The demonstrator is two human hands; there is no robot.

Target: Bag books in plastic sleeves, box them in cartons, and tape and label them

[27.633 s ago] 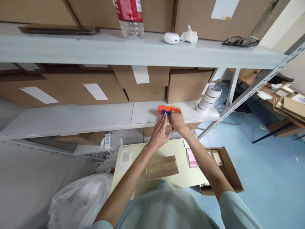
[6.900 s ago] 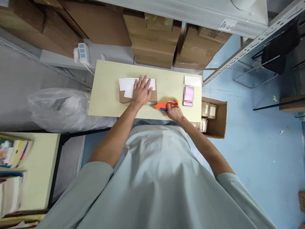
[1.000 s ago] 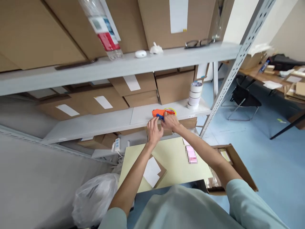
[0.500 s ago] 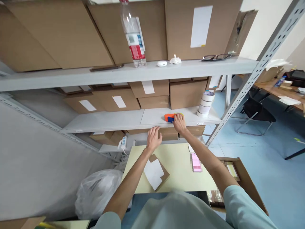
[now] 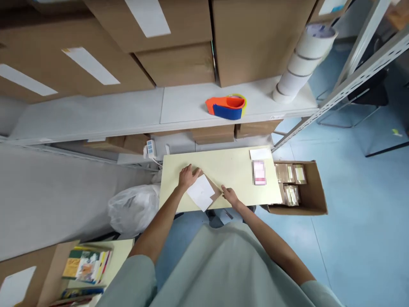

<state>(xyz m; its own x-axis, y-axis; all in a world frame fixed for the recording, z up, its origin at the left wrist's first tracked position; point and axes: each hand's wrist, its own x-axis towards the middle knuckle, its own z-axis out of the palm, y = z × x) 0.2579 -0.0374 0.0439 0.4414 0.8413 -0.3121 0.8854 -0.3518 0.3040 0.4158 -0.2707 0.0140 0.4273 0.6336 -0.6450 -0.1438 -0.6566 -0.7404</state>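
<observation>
1. Nearest, at lower left, books (image 5: 86,265) lie on a second bench (image 5: 120,251).
2. The packet (image 5: 216,192), white label (image 5: 200,192) up, lies askew on the left half of the bench (image 5: 234,170), one corner at the near edge.
3. The right hand (image 5: 230,195) touches the packet's right corner with thumb and fingertips; whether its grip is closed I cannot tell.
4. The left hand (image 5: 188,176) lies at the packet's far corner, thumb towards it; I cannot tell whether this grip is open or closed.
5. An open carton (image 5: 315,187) of small packs (image 5: 291,195) stands beside the bench's right edge, a plastic bag (image 5: 136,208) beside the left.
6. The phone (image 5: 259,172) lies near the right edge, a white slip (image 5: 260,153) at the far right corner.
7. Beyond the far edge is a power strip (image 5: 151,149).
8. On the shelf (image 5: 128,108), the orange and blue dispenser (image 5: 227,111) sits near the front edge, tape rolls (image 5: 302,64) stacked near the right end, boxes (image 5: 179,64) behind.
</observation>
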